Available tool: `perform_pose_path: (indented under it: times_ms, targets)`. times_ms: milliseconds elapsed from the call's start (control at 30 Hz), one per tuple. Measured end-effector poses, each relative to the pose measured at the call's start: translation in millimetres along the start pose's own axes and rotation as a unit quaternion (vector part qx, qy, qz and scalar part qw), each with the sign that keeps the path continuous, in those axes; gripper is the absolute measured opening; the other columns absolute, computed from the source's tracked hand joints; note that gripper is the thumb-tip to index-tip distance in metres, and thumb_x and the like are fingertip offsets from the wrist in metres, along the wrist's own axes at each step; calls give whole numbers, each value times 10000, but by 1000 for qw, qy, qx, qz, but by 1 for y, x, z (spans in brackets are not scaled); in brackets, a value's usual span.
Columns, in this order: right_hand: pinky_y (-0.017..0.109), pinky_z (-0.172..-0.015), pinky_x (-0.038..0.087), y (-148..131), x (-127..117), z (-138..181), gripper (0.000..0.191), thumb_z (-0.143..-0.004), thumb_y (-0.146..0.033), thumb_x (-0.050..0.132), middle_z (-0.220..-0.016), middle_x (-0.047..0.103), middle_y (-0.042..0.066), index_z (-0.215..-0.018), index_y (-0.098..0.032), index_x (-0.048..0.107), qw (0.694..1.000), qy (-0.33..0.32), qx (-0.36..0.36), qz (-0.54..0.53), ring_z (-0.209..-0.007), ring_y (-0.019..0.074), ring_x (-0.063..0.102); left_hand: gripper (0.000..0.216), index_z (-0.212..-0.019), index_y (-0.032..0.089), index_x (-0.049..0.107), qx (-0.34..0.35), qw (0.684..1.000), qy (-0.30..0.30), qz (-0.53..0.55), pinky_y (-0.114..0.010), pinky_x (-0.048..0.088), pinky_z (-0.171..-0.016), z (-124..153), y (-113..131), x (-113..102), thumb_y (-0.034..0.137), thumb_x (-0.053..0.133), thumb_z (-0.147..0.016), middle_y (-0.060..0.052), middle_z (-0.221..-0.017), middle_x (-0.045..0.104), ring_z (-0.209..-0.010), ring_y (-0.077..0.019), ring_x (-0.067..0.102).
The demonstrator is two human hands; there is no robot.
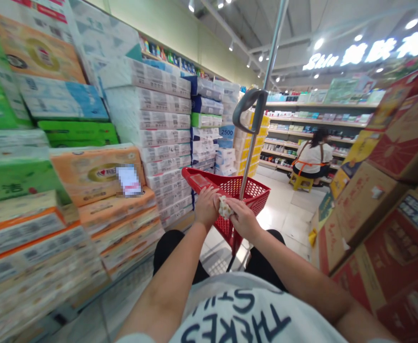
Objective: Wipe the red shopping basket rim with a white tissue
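Note:
A red plastic shopping basket cart [257, 188] with perforated sides stands in front of my knees. My left hand [206, 208] is closed over its red handle bar [199, 181], fingers curled on top. Between my hands is a small crumpled, pale, patterned cloth [225, 208]. My right hand [244, 219] pinches this cloth against the bar, its fingertips partly hidden by the folds. A metal pole [252, 155] with a grey loop grip [250, 112] rises from around the cart, slightly tilted. I cannot tell where the pole's lower end is fixed.
Tissue packs [105, 171] are stacked high on my left, with white bundled packs [166, 138] beyond. Cardboard cartons [368, 205] line the right side. A person in an orange apron [311, 157] sits on a yellow stool [301, 182] by the stocked shelves [283, 128]. Tiled floor [280, 195] runs between.

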State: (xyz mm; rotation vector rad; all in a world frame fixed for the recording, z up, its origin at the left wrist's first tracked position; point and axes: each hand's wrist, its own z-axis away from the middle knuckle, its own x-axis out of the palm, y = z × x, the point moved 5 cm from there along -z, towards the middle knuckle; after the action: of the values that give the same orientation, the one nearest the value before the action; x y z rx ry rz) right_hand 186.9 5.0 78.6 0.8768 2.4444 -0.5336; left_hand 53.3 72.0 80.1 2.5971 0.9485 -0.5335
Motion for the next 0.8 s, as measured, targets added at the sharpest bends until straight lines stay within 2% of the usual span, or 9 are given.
perform_pose_path:
  times_ms: [133,233,400,567,667,800]
  targets:
    - [432,-1102,386,22,5,15,593,-848,-37,390,-1403,494,114,-1419,-194,428,1000,-5,-9,29,-1314,209,439,389,-830,207,661,-15,1000,-13,19,-508,335,-1113,-8,-20,0,203,284,-925,-48,-1050,708,-1156,-209,569]
    - [410,-1083,416,30,10,23,574,-877,-52,390,-1422,473,92,-1423,-227,420,998,-2,-12,55,-1304,200,452,412,-777,208,645,-27,999,-24,24,-507,330,-1119,-13,-32,-2,203,263,-931,-30,-1040,711,-1195,-209,544]
    - [402,-1097,401,11,14,18,467,-920,-93,431,-1396,503,67,-1352,-250,517,994,-28,-84,59,-1320,197,427,412,-742,215,633,-32,999,-20,37,-511,298,-1131,-14,-32,-7,210,270,-936,-20,-1012,715,-1216,-217,520]
    - [431,-1090,406,12,10,23,419,-939,-95,413,-1357,544,69,-1300,-242,567,992,-34,-101,65,-1320,202,427,409,-732,222,620,-37,998,-6,48,-506,288,-1132,-9,-28,-10,208,265,-934,-14,-936,714,-1211,-215,521]
    - [440,-1100,394,5,7,19,430,-941,-96,407,-1366,537,70,-1323,-237,544,993,-24,-101,62,-1334,204,409,428,-720,225,607,-41,998,7,47,-492,286,-1134,-6,-26,-13,211,243,-944,-19,-888,702,-1194,-214,533]
    - [419,-1114,381,-9,10,9,490,-924,-84,398,-1401,504,72,-1388,-224,471,993,-17,-113,42,-1357,198,376,430,-813,222,622,-46,998,16,40,-460,302,-1130,-2,-22,-17,215,217,-957,-36,-893,690,-1188,-203,538]
